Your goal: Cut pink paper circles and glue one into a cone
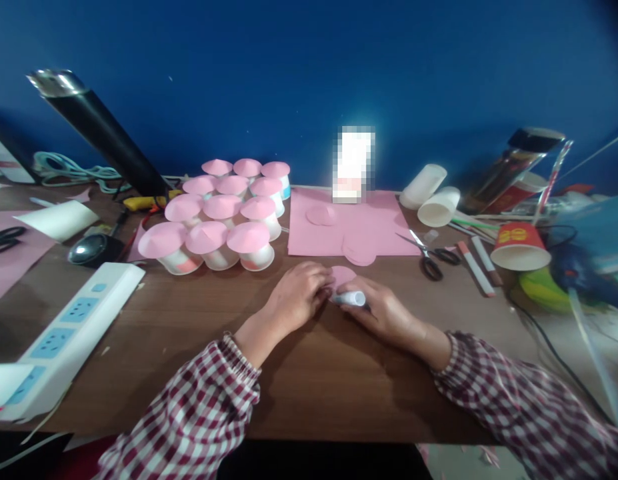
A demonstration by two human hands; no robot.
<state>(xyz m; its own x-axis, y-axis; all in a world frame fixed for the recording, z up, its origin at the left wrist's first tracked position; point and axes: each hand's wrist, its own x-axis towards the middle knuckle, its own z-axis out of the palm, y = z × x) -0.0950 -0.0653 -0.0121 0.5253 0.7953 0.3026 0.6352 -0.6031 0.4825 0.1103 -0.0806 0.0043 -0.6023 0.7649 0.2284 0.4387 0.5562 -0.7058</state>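
Observation:
My left hand [299, 293] rests on the table with its fingers bent and pressed on the edge of a small pink paper disc [343, 275]. My right hand [386, 308] is wrapped round a white, thick-barrelled marker [355, 299], its blunt end tilted up toward me. The marker's lower end is hidden behind the fingers, over the disc. Just beyond both hands, a pink paper sheet [309, 239] carries a shallow pink cone [322, 215] and some cut pink circles [359, 249]. To the left stand several upturned paper cups [261, 259] topped with pink paper cones [249, 237].
Scissors [429, 257] and two markers [476, 270] lie to the right, near white paper cups [439, 205] and a red cup [519, 245]. At left are a white power strip [89, 333], a computer mouse [95, 249] and a black cylinder [103, 133]. A blue wall [269, 80] stands behind.

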